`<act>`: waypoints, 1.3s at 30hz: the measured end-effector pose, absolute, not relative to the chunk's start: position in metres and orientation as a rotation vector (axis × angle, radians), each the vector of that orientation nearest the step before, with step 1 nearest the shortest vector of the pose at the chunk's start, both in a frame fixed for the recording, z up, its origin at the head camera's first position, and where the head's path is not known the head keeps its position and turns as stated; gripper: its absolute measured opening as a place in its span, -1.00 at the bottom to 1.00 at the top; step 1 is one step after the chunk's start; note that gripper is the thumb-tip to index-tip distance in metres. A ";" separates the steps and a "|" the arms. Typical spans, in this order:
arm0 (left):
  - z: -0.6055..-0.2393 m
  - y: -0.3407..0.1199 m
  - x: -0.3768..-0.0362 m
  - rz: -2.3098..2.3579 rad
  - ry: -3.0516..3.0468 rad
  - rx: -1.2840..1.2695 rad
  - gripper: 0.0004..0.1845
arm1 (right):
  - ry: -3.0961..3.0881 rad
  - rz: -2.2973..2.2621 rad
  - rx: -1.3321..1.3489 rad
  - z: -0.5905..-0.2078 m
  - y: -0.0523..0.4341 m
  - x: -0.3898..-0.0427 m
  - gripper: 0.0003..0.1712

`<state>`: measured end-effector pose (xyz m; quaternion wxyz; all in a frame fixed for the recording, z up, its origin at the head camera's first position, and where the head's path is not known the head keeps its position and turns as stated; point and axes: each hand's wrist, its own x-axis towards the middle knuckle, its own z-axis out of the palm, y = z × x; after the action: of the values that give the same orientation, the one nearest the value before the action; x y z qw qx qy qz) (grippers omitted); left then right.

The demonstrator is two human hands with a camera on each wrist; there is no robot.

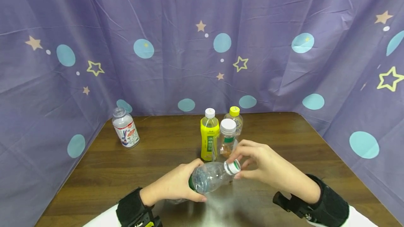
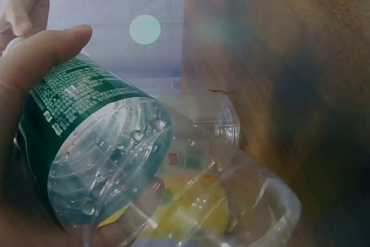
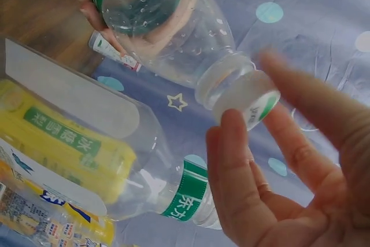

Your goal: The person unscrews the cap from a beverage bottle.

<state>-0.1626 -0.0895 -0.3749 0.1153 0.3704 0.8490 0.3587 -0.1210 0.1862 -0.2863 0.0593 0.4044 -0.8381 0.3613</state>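
My left hand grips a clear plastic bottle with a green label round its lower body and holds it tilted above the table, neck pointing right. The bottle looks empty, with droplets inside, and my thumb lies along the label. My right hand is at the neck, thumb and fingers curled round the white and green cap. In the right wrist view my thumb touches the cap, and a blurred finger reaches over it.
Just behind my hands stand a yellow bottle, a bottle with a wide white cap and one with a yellow cap. A bottle with a rabbit label stands far left on the wooden table. Purple curtains enclose three sides.
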 end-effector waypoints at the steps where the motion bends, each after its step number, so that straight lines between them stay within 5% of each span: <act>1: -0.374 -0.089 -0.162 1.047 2.494 1.089 -0.31 | -2.539 1.098 1.203 -0.286 0.186 -0.121 -0.75; 6: -0.372 -0.089 -0.162 1.030 2.499 1.087 -0.29 | -2.497 1.061 1.155 -0.285 0.184 -0.123 -0.90; 24: -0.371 -0.089 -0.162 1.030 2.456 1.042 -0.27 | -2.911 0.951 0.836 -0.278 0.188 -0.123 -0.67; 39: -0.373 -0.090 -0.162 1.054 2.460 1.051 -0.30 | -2.584 0.999 1.213 -0.283 0.189 -0.122 -0.67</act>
<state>-0.1625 -0.0899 -0.3727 0.1329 0.3623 0.8480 0.3633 -0.1221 0.1886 -0.2834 0.0583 0.4004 -0.8529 0.3299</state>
